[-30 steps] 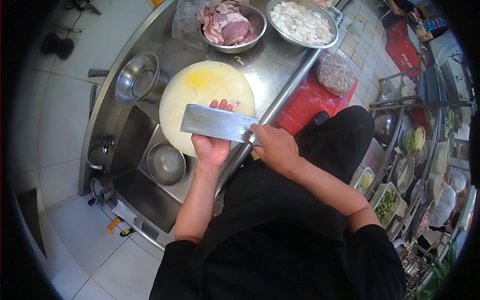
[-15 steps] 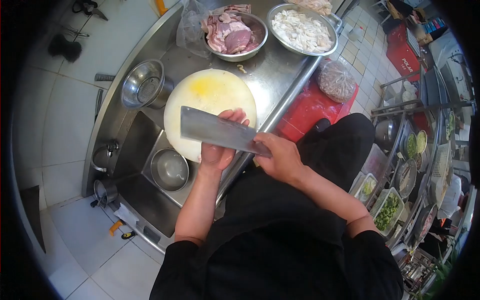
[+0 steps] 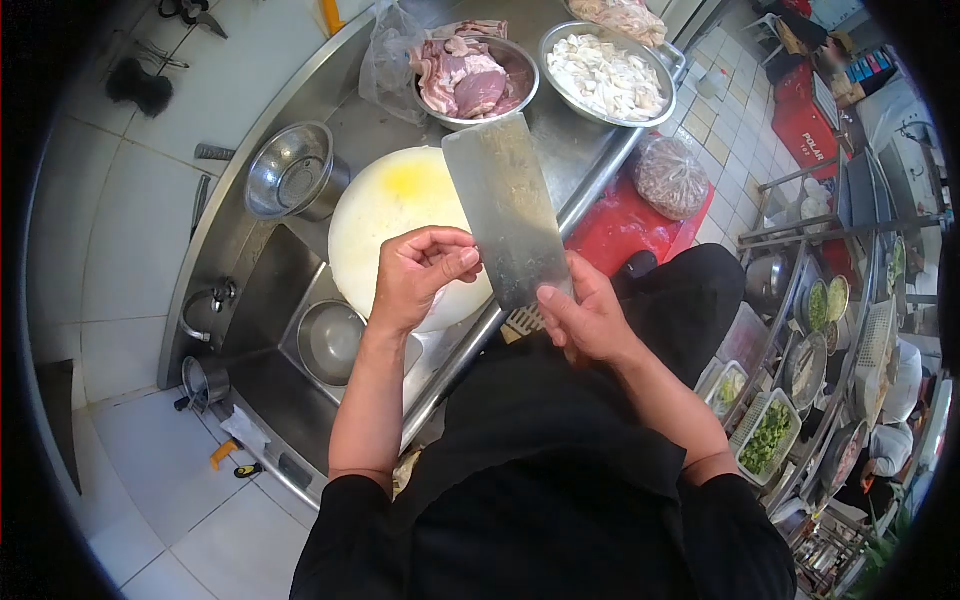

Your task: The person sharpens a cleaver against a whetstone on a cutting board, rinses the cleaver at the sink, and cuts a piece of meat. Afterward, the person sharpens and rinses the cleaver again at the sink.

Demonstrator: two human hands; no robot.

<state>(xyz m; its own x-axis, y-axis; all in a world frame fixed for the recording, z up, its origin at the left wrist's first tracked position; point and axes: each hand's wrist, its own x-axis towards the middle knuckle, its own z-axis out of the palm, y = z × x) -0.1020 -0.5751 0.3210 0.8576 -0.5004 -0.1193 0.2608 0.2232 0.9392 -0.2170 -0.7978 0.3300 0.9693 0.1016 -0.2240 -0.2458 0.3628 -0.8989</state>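
Observation:
A wide cleaver (image 3: 508,215) is held up with its flat face towards me and its far end near the meat bowl. My right hand (image 3: 588,310) grips it at its near end; the handle is hidden. Beside the blade's left edge is my left hand (image 3: 425,275), fingers curled and thumb near the forefinger; whether anything is pinched there is too small to tell. Under both lies a round white cutting board (image 3: 375,215) with a yellow patch. A steel bowl of raw meat (image 3: 480,85) stands beyond it.
A bowl of white pieces (image 3: 608,78) is at the counter's far end. Left of the board stands a steel colander (image 3: 290,170); a steel bowl (image 3: 332,342) sits by the sink (image 3: 262,290). A bagged mass (image 3: 670,178) rests on a red surface at right, near food shelves.
The cleaver has swung from lying across my left palm to pointing away, with its face turned to me. My left hand has moved out from under it and its fingers have curled.

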